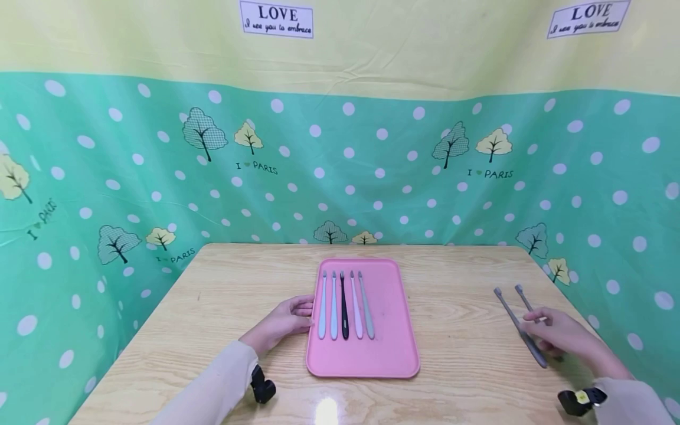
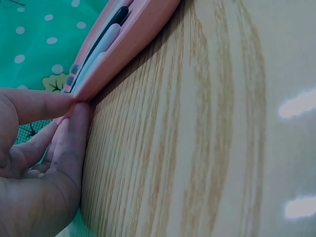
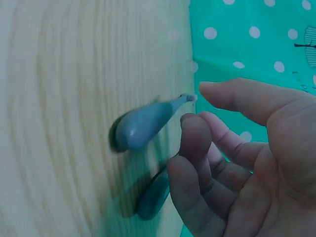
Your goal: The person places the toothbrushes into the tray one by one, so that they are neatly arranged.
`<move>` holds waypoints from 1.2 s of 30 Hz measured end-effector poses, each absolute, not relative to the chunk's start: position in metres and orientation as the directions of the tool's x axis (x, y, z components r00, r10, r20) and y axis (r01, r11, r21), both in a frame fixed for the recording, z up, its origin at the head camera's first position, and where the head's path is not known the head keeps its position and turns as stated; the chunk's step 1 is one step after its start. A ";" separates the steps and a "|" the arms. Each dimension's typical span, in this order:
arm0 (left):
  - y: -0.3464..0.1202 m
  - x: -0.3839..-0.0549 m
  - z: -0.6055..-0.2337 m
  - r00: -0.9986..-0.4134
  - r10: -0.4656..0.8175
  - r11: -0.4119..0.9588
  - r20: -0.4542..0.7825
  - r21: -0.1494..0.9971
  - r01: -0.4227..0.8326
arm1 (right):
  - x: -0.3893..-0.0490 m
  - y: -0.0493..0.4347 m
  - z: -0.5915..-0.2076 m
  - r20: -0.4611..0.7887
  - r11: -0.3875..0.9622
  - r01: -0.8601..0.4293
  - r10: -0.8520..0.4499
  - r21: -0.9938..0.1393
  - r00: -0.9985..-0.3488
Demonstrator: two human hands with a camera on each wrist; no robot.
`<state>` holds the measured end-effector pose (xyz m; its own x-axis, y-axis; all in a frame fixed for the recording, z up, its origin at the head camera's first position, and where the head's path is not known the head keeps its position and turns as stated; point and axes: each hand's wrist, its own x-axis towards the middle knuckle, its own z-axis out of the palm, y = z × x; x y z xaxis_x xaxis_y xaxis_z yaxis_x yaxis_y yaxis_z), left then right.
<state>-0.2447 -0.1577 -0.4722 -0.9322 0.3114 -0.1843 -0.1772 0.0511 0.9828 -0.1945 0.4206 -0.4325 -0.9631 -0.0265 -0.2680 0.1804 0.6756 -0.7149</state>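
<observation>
A pink tray holds several toothbrushes in a row: pale blue ones, a black one, a pink one and a grey-blue one. My left hand pinches the tray's left rim, thumb above and fingers below in the left wrist view. At the right, my right hand hovers by two grey toothbrushes. The nearer toothbrush lies slanted on the table; the farther one is partly hidden behind the hand. In the right wrist view, a gap shows between thumb and bent fingers.
The wooden table carries the tray near its middle. Behind and beside it hangs a green and yellow curtain with dots and trees. Black wrist cameras sit on both sleeves.
</observation>
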 end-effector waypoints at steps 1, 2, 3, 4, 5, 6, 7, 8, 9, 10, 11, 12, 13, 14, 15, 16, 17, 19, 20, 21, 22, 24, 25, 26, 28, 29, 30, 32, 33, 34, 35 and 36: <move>-0.158 -0.245 -0.472 -0.932 0.314 0.050 -0.181 0.983 -0.175 | -0.194 0.422 -0.433 -0.268 0.681 0.183 -0.021 -0.709 -0.963; -0.158 -0.245 -0.472 -0.932 0.316 0.049 -0.180 0.984 -0.174 | -0.194 0.423 -0.434 -0.269 0.687 0.186 -0.014 -0.703 -0.963; -0.158 -0.245 -0.472 -0.931 0.317 0.047 -0.178 0.984 -0.172 | -0.193 0.423 -0.434 -0.270 0.692 0.189 -0.009 -0.697 -0.963; -0.158 -0.245 -0.472 -0.931 0.319 0.046 -0.178 0.984 -0.172 | -0.193 0.424 -0.435 -0.273 0.695 0.192 -0.006 -0.693 -0.962; -0.158 -0.245 -0.473 -0.930 0.321 0.046 -0.178 0.984 -0.173 | -0.192 0.424 -0.435 -0.272 0.700 0.188 -0.010 -0.690 -0.962; -0.158 -0.245 -0.473 -0.930 0.321 0.045 -0.180 0.984 -0.175 | -0.191 0.425 -0.435 -0.275 0.703 0.192 -0.006 -0.685 -0.961; -0.158 -0.245 -0.473 -0.930 0.321 0.046 -0.181 0.983 -0.175 | -0.191 0.425 -0.435 -0.278 0.705 0.193 -0.006 -0.683 -0.961; -0.158 -0.245 -0.473 -0.930 0.320 0.046 -0.184 0.983 -0.178 | -0.190 0.425 -0.434 -0.279 0.708 0.192 -0.007 -0.680 -0.960; -0.158 -0.245 -0.473 -0.930 0.318 0.048 -0.185 0.983 -0.179 | -0.189 0.426 -0.434 -0.280 0.709 0.189 -0.013 -0.680 -0.960; -0.158 -0.245 -0.473 -0.930 0.316 0.050 -0.187 0.982 -0.181 | -0.188 0.426 -0.434 -0.284 0.707 0.185 -0.023 -0.682 -0.959; -0.158 -0.245 -0.473 -0.931 0.312 0.054 -0.190 0.982 -0.182 | -0.188 0.427 -0.433 -0.286 0.707 0.179 -0.034 -0.684 -0.958; -0.158 -0.245 -0.473 -0.932 0.308 0.057 -0.192 0.981 -0.183 | -0.187 0.427 -0.433 -0.292 0.703 0.180 -0.042 -0.688 -0.955; -0.158 -0.246 -0.473 -0.933 0.304 0.062 -0.193 0.981 -0.183 | -0.186 0.427 -0.433 -0.295 0.700 0.177 -0.051 -0.692 -0.954; -0.158 -0.246 -0.472 -0.934 0.299 0.065 -0.196 0.981 -0.185 | -0.186 0.427 -0.433 -0.300 0.697 0.175 -0.060 -0.696 -0.952; -0.158 -0.246 -0.472 -0.935 0.295 0.070 -0.197 0.980 -0.184 | -0.185 0.427 -0.433 -0.302 0.695 0.172 -0.069 -0.699 -0.951; -0.158 -0.245 -0.472 -0.936 0.292 0.073 -0.200 0.980 -0.186 | -0.185 0.427 -0.433 -0.305 0.694 0.172 -0.073 -0.700 -0.950; -0.158 -0.245 -0.472 -0.935 0.292 0.072 -0.200 0.980 -0.187 | -0.184 0.427 -0.433 -0.304 0.694 0.165 -0.082 -0.701 -0.949; -0.158 -0.245 -0.472 -0.935 0.294 0.071 -0.199 0.980 -0.186 | -0.183 0.427 -0.433 -0.303 0.698 0.158 -0.088 -0.699 -0.949; -0.158 -0.245 -0.472 -0.934 0.295 0.069 -0.200 0.980 -0.188 | -0.183 0.426 -0.433 -0.304 0.698 0.157 -0.090 -0.698 -0.948; -0.158 -0.245 -0.473 -0.934 0.297 0.067 -0.199 0.980 -0.187 | -0.183 0.426 -0.433 -0.307 0.698 0.159 -0.091 -0.698 -0.947; -0.158 -0.245 -0.473 -0.933 0.299 0.066 -0.199 0.980 -0.188 | -0.183 0.427 -0.434 -0.312 0.695 0.163 -0.093 -0.701 -0.945; -0.158 -0.245 -0.473 -0.933 0.299 0.067 -0.199 0.980 -0.188 | -0.183 0.427 -0.435 -0.321 0.692 0.170 -0.093 -0.701 -0.943; -0.158 -0.245 -0.473 -0.933 0.297 0.067 -0.201 0.980 -0.189 | -0.183 0.427 -0.435 -0.325 0.689 0.176 -0.092 -0.703 -0.941; -0.158 -0.245 -0.473 -0.933 0.297 0.067 -0.202 0.979 -0.190 | -0.183 0.427 -0.436 -0.331 0.685 0.187 -0.084 -0.705 -0.940; -0.158 -0.245 -0.472 -0.933 0.297 0.068 -0.201 0.979 -0.190 | -0.183 0.428 -0.437 -0.331 0.684 0.188 -0.082 -0.705 -0.940; -0.158 -0.245 -0.472 -0.933 0.298 0.067 -0.202 0.979 -0.190 | -0.183 0.428 -0.438 -0.329 0.686 0.186 -0.083 -0.704 -0.941; -0.158 -0.245 -0.472 -0.932 0.300 0.066 -0.202 0.979 -0.191 | -0.183 0.428 -0.438 -0.328 0.685 0.184 -0.084 -0.704 -0.941; -0.158 -0.246 -0.472 -0.931 0.305 0.060 -0.202 0.979 -0.192 | -0.182 0.428 -0.439 -0.323 0.694 0.185 -0.073 -0.696 -0.943; -0.157 -0.246 -0.472 -0.930 0.306 0.060 -0.202 0.979 -0.192 | -0.183 0.427 -0.439 -0.317 0.703 0.177 -0.073 -0.689 -0.945; -0.157 -0.246 -0.472 -0.931 0.305 0.060 -0.202 0.979 -0.193 | -0.183 0.425 -0.439 -0.316 0.713 0.177 -0.066 -0.679 -0.947; -0.157 -0.245 -0.472 -0.931 0.305 0.060 -0.203 0.979 -0.194 | -0.183 0.424 -0.439 -0.317 0.724 0.180 -0.057 -0.666 -0.947; -0.157 -0.245 -0.472 -0.931 0.303 0.061 -0.203 0.979 -0.194 | -0.184 0.422 -0.438 -0.320 0.735 0.184 -0.048 -0.652 -0.946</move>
<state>-0.2453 -0.1573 -0.4718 -0.9309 0.3033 -0.2033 -0.1940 0.0608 0.9791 -0.1839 0.4218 -0.4384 -0.9461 -0.0481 -0.3203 0.1835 0.7353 -0.6524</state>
